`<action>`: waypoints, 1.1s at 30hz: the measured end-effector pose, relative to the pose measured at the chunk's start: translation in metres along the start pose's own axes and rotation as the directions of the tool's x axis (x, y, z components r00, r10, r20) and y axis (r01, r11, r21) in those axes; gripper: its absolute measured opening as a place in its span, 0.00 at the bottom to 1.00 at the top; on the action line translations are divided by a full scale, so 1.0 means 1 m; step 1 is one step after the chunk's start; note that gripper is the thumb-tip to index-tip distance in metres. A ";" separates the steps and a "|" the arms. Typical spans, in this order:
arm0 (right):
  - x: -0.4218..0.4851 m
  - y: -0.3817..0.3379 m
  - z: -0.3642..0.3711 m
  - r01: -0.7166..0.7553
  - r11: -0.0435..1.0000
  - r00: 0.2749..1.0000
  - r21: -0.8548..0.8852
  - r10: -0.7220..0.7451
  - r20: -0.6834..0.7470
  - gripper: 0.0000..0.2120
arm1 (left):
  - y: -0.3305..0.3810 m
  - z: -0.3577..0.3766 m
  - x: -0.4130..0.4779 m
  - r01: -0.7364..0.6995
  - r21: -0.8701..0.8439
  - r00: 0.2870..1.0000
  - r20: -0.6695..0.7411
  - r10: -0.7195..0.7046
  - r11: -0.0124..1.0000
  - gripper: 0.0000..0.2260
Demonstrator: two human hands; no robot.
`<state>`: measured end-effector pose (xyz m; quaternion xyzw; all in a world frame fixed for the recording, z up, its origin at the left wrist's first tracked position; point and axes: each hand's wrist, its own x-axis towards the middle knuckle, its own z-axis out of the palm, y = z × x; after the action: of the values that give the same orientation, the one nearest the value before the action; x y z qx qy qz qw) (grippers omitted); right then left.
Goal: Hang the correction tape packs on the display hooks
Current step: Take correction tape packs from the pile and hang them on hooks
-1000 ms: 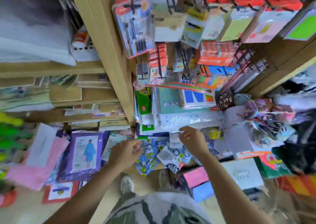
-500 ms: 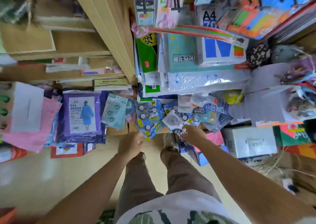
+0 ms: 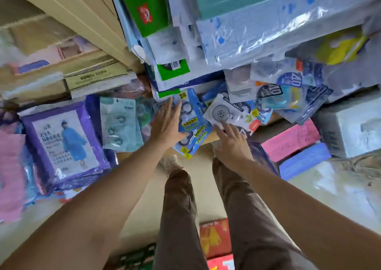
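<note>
Far left, a purple raincoat pack (image 3: 61, 143) lies beside a pale teal pack (image 3: 120, 123), both untouched. The left hand (image 3: 167, 125), a second ago loosely curled above the heap, has now dropped with fingers spread flat onto the blue correction tape packs (image 3: 191, 123). The right hand (image 3: 231, 143) has slid lower too, fingertips splayed on a white correction tape pack (image 3: 222, 112), nothing gripped. The view has tipped down: the display hooks are out of sight, so this looks like picking up stock, with hanging to come.
</note>
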<state>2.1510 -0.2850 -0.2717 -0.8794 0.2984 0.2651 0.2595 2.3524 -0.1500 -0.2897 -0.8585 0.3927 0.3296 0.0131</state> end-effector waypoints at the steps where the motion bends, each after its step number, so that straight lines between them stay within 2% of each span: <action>1: 0.002 0.001 0.003 -0.002 1.000 1.000 -0.029 0.002 -0.003 0.38 | -0.002 0.004 0.008 -0.005 0.006 1.000 0.003 0.005 1.000 0.51; 3: 0.010 0.004 0.005 -0.004 0.998 1.000 -0.060 0.002 -0.022 0.41 | -0.005 0.011 0.016 0.004 0.008 1.000 -0.015 -0.004 1.000 0.50; 7: 0.034 0.005 -0.005 0.019 1.000 0.995 -0.024 -0.021 -0.097 0.40 | -0.013 0.013 0.011 0.019 -0.053 0.985 -0.173 -0.028 0.998 0.50; 9: 0.043 -0.001 -0.010 0.022 0.996 0.990 0.083 -0.010 -0.139 0.38 | -0.016 0.012 0.006 0.094 -0.103 0.973 -0.201 -0.113 0.990 0.51; 11: 0.046 -0.008 -0.013 0.055 0.981 0.977 0.187 -0.014 -0.213 0.35 | -0.018 0.010 0.002 0.152 -0.165 0.970 -0.163 -0.179 0.974 0.53; 13: 0.041 -0.018 -0.012 0.104 0.954 0.947 0.281 -0.008 -0.321 0.27 | -0.019 0.009 0.000 0.190 -0.278 0.966 -0.119 -0.230 0.941 0.54; 14: 0.037 -0.024 -0.010 0.090 0.915 0.949 0.393 0.040 -0.311 0.23 | -0.020 0.008 -0.002 0.203 -0.334 0.963 -0.101 -0.250 0.920 0.53; 16: 0.030 -0.038 -0.009 -0.056 0.746 0.980 0.663 0.167 -0.105 0.18 | -0.020 0.005 -0.006 0.232 -0.418 0.955 -0.076 -0.288 0.878 0.53; 18: 0.029 -0.048 -0.006 -0.234 0.480 0.967 0.846 0.207 0.151 0.16 | -0.016 0.003 -0.014 0.251 -0.479 0.946 -0.061 -0.317 0.841 0.53; 21: 0.032 -0.056 -0.006 -0.376 0.094 0.923 0.922 0.123 0.364 0.13 | -0.006 0.005 -0.034 0.178 -0.533 0.951 -0.122 -0.283 0.827 0.50; 23: 0.033 -0.060 -0.005 -0.401 -0.013 0.911 0.916 0.098 0.400 0.04 | 0.003 0.008 -0.048 0.152 -0.557 0.958 -0.120 -0.260 0.817 0.51; 25: 0.032 -0.060 -0.004 -0.405 -0.003 0.904 0.914 0.149 0.401 0.02 | 0.008 0.013 -0.059 0.130 -0.572 0.964 -0.120 -0.239 0.810 0.51; 27: 0.029 -0.057 -0.004 -0.402 0.044 0.900 0.915 0.204 0.386 0.06 | 0.008 0.018 -0.066 0.074 -0.617 0.970 -0.139 -0.202 0.783 0.47; 29: 0.023 -0.050 -0.011 -0.383 0.066 0.904 0.922 0.232 0.359 0.04 | 0.003 0.020 -0.070 0.029 -0.690 0.976 -0.138 -0.171 0.723 0.37; 31: 0.017 -0.039 -0.017 -0.351 0.093 0.912 0.932 0.260 0.317 0.03 | -0.003 0.019 -0.069 0.030 -0.733 0.963 -0.160 -0.215 0.679 0.25; 33: 0.011 -0.024 -0.021 -0.319 0.175 0.920 0.932 0.296 0.259 0.03 | -0.009 0.018 -0.059 0.012 -0.698 0.931 -0.253 -0.263 0.716 0.18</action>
<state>2.1809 -0.2851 -0.2562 -0.4534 0.5642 0.0814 0.6852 2.3201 -0.0995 -0.2719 -0.8722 0.1734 0.2984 -0.3465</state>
